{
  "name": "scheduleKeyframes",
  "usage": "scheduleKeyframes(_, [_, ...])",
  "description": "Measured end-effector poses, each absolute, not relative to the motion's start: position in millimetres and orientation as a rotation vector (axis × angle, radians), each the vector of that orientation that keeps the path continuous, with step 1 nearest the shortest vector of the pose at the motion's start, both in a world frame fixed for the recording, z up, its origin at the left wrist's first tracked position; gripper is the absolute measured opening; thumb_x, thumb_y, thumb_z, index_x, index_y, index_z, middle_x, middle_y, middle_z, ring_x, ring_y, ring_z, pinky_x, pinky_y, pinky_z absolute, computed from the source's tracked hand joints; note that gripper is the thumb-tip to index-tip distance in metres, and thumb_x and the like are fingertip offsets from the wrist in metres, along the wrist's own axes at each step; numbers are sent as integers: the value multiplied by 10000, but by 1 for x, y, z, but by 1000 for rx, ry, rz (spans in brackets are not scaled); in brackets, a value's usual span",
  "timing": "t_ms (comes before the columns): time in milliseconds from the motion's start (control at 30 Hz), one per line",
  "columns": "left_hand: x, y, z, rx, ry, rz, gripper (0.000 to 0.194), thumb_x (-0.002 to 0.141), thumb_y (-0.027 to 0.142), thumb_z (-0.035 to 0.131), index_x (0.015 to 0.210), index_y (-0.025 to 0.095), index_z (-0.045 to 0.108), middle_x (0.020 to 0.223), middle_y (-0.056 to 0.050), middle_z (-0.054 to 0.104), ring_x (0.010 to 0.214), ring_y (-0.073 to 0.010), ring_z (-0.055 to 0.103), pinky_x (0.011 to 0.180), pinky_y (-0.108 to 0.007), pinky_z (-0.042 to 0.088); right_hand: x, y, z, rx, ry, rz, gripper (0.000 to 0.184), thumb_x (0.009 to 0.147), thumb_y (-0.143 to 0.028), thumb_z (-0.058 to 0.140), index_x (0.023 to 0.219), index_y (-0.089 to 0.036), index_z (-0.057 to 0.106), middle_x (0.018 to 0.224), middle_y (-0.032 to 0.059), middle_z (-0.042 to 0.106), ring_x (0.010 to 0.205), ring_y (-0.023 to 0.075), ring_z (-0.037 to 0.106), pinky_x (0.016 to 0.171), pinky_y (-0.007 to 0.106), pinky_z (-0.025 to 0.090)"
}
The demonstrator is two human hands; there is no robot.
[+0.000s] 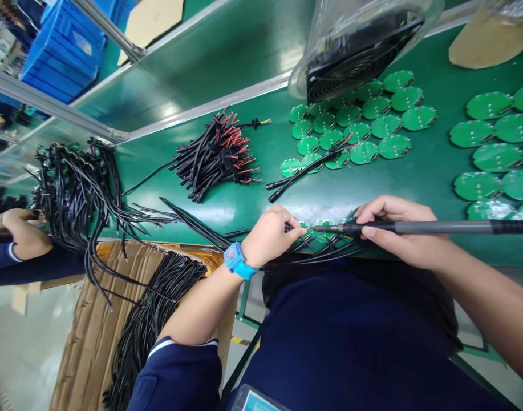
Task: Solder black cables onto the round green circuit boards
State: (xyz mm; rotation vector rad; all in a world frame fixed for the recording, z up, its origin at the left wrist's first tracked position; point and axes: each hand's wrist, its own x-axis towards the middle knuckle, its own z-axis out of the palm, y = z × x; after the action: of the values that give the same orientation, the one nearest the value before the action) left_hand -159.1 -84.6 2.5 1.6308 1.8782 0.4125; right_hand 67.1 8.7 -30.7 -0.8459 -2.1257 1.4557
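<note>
At the far left of your work area, a blue bin [62, 57] stands near a flat piece of cardboard [154, 23], behind metal rails [210, 100]. A black fan [364, 63] with a round wire grille sits beneath clear plastic [304, 68] at the far side of your green bench [158, 225], a tan object [490, 40] to its right. A co-worker's bent arm [30, 237] in a navy, white-edged sleeve [34, 265] enters at left, above pale floor [25, 354] and creased brown cardboard [85, 325].
</note>
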Motion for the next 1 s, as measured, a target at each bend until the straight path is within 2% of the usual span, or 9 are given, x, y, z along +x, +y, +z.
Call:
scheduleKeyframes(200, [-161, -86, -4, 1666, 1832, 456, 125, 772, 194, 642, 650, 172, 654, 774, -39, 562, 866, -162, 539, 761, -284, 475, 65, 8, -30, -867, -2186, 1416, 103, 758, -290, 577, 812, -211, 540, 770, 23, 612, 581, 115, 554, 465, 224, 430])
scheduleKeyframes(633, [-147, -93, -1, 1726, 1955, 428, 102, 795, 159, 606, 696, 147, 630, 833, -58, 529, 841, -170, 541, 787, -308, 477, 66, 7, -28, -839, -2263, 1310, 103, 744, -296, 580, 812, -222, 557, 744, 12, 620, 575, 121, 552, 474, 228, 421])
scheduleKeyframes(833, [-144, -92, 2, 1720, 1980, 396, 112, 798, 152, 600, 690, 143, 624, 819, -61, 542, 844, -175, 552, 796, -304, 475, 69, 9, -34, -827, -1963, 1476, 105, 754, -328, 592, 771, -237, 543, 656, 1, 597, 611, 166, 589, 515, 272, 449])
scheduleKeyframes(1000, [-142, -94, 3, 1710, 2005, 382, 99, 801, 156, 595, 706, 138, 615, 841, -65, 546, 836, -173, 554, 810, -315, 478, 68, 9, -35, -842, -2035, 1471, 107, 757, -311, 588, 795, -219, 548, 788, 28, 627, 581, 140, 572, 497, 262, 439])
